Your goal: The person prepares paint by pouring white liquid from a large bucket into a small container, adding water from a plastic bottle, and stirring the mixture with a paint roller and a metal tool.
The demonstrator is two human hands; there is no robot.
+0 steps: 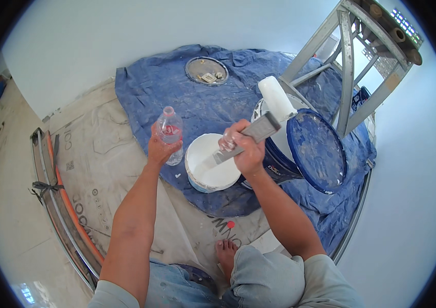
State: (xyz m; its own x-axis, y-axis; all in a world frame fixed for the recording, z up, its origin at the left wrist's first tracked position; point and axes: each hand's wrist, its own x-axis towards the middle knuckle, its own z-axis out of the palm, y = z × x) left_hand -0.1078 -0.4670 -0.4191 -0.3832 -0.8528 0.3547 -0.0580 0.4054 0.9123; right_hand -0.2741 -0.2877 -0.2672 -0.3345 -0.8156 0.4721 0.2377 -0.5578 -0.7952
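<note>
My left hand (162, 146) is closed around a clear plastic bottle (169, 123) with a reddish label. Its mouth looks uncapped, and it stands upright beside an open bucket of white paint (193, 179). In my right hand (246, 149) is a long grey flat bar (259, 128), held at a slant. The bar's lower end is blurred and reaches into the white paint, so its tip is hidden. Close behind my right hand stands a large blue paint bucket (279, 167), with a white paint roller (276, 97) resting across its top.
A paint-smeared blue lid (316, 151) leans against the large bucket. Under everything lies a blue tarp (156, 82), with a round lid (206, 70) holding small scraps. A metal stepladder (349, 66) stands at the right. Near my foot lies a small red cap (231, 225).
</note>
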